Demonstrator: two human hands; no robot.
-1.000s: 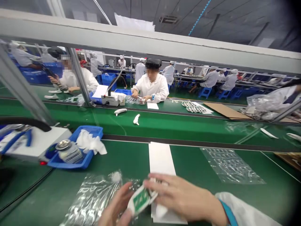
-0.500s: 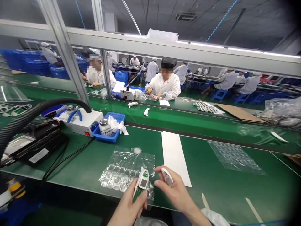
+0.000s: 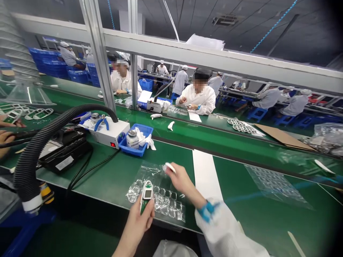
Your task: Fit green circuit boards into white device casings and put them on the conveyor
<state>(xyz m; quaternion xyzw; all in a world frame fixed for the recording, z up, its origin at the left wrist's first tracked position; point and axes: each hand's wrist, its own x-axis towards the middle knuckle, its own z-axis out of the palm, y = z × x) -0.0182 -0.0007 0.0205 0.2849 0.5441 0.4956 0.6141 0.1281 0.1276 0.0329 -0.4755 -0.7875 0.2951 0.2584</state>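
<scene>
My left hand (image 3: 142, 217) is closed round a white handheld device housing (image 3: 147, 187), with a green circuit board and a small grey display showing in its open face. Farther forward, my right hand (image 3: 180, 178) pinches a small curved white plastic cover (image 3: 170, 167). That hand is over the far edge of a clear plastic sheet with square pockets (image 3: 166, 203), which lies on the green bench. Something crumpled and whitish (image 3: 163, 167) sits by the right fingertips, partly hidden by them.
A long white paper strip (image 3: 206, 171) lies right of my hands. At the left are a blue tray (image 3: 134, 151) with a bottle and tissues, a white box (image 3: 112, 132) and a black hose (image 3: 29, 153). Another person's hands (image 3: 6, 137) are at the far left; a person (image 3: 199, 96) sits opposite.
My right hand has moved forward and away from the left hand with the white cover, to the sheet's far edge. My left hand still holds the housing. The view has swung left.
</scene>
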